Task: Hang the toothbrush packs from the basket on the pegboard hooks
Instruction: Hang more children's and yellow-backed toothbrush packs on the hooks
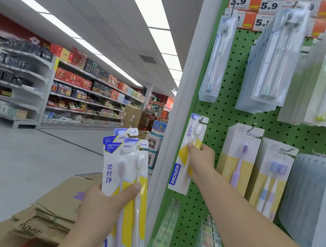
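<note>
My left hand grips a fanned stack of several white, blue and yellow toothbrush packs, held upright left of the display's white edge. My right hand pinches a single toothbrush pack of the same kind at its middle, against the green pegboard. That pack's hang hole sits at a metal hook at the board's left edge. No basket is in view.
Other toothbrush packs hang in rows on the pegboard to the right, with price tags along the top. Flattened cardboard boxes lie at lower left. A store aisle with stocked shelves runs behind on the left.
</note>
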